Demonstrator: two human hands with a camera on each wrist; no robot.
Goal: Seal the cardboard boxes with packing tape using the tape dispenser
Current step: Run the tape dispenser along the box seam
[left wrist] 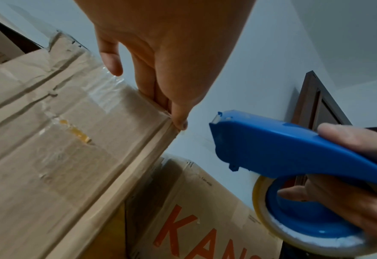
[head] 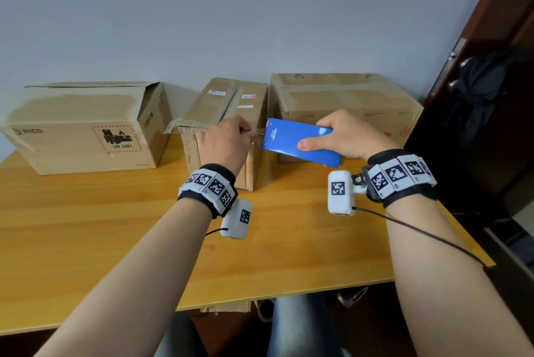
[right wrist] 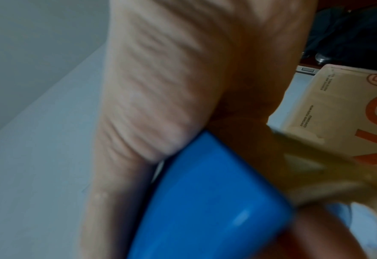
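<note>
We are gripping the blue tape dispenser (head: 300, 141) in our right hand (head: 349, 134); our left hand (head: 225, 140) is pinching clear tape (head: 255, 133) over the middle cardboard box (head: 228, 114).

Blue moulded-plastic tape dispenser (head: 300, 141): smooth, glossy, w/ light glints on the handle in right-wrist view. Its roll of clear yellowish packing tape (left wrist: 271, 226): shiny film. Middle brown cardboard box (head: 228, 114): matt, creased, rough where the paper skin is torn, w/ glossy wrinkled old tape strips. Left brown cardboard box w/ UN 3481 label (head: 86, 128) & right brown cardboard box w/ orange print (head: 346, 99): matt, scuffed. Orange-yellow wooden table (head: 115, 226): smooth, satin sheen, visible grain. Dark brown wooden door (head: 491, 24): semi-gloss, metal fittings.
</note>
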